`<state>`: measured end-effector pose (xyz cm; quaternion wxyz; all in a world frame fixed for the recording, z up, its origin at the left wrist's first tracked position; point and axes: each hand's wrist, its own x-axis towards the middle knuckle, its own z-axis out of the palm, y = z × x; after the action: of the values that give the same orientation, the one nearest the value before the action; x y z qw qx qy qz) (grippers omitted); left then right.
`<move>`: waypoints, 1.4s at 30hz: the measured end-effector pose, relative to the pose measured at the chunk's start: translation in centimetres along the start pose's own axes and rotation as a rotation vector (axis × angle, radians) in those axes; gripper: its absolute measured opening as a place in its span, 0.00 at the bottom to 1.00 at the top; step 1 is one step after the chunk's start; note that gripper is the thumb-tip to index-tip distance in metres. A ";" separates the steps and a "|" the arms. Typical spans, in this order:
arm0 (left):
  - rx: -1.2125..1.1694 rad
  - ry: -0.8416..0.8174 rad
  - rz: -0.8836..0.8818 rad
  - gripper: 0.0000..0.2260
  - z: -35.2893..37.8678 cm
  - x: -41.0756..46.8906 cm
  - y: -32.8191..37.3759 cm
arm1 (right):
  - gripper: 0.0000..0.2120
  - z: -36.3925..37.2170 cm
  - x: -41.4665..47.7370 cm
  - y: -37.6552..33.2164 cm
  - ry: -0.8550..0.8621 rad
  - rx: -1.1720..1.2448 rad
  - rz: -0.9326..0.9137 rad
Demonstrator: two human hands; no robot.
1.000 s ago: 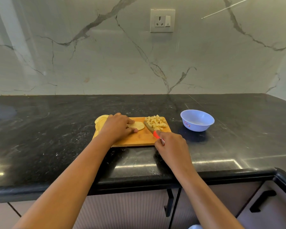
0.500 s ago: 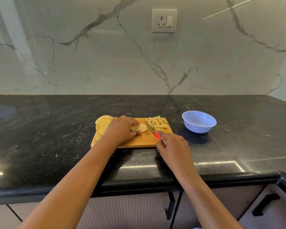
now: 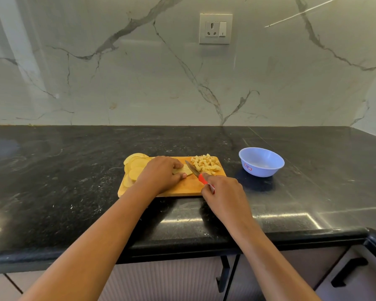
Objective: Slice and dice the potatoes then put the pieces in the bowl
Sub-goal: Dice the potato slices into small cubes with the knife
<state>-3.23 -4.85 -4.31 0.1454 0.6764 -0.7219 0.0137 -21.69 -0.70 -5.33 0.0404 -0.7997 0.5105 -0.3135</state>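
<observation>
A wooden cutting board [image 3: 182, 189] lies on the black counter. Round potato slices [image 3: 135, 167] are stacked at its left end and a pile of diced potato [image 3: 206, 165] sits at its right end. My left hand [image 3: 161, 173] holds down a potato slice [image 3: 186, 170] in the middle of the board, fingers curled over it. My right hand [image 3: 223, 191] grips the red handle of a knife [image 3: 193, 169], whose blade lies against the right edge of that slice. A light blue bowl [image 3: 261, 162] stands to the right of the board and looks empty.
The black stone counter [image 3: 52, 181] stretches wide on both sides of the board. A marble wall with a power socket [image 3: 215, 28] rises behind it. Cabinet doors with dark handles [image 3: 347, 272] sit below the counter's front edge.
The knife blade has moved left from the diced pile to the slice under my left hand. My left hand's fingers have drawn in over that slice.
</observation>
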 end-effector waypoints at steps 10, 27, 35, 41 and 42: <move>0.018 -0.013 -0.019 0.20 -0.3 -0.2 0.3 | 0.13 -0.7 2.8 -2.6 -0.220 -0.298 -0.044; 0.006 -0.016 -0.041 0.21 -0.4 -0.8 0.5 | 0.11 -2.5 -0.4 -2.6 -0.255 -0.311 -0.027; 0.011 0.014 -0.024 0.21 -0.3 -0.9 0.4 | 0.18 -0.4 0.9 -1.9 -0.150 -0.277 -0.042; 0.115 0.031 0.004 0.21 -0.6 -1.4 0.4 | 0.19 -1.0 0.6 -1.1 -0.070 -0.127 0.017; 0.106 0.034 0.000 0.21 -0.6 -1.5 0.3 | 0.19 -1.1 0.9 -1.1 -0.077 -0.103 0.027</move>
<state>-3.36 -3.28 -4.02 0.1215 0.6829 -0.7175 0.0635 -21.18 -0.64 -3.68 0.0231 -0.8051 0.5349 -0.2553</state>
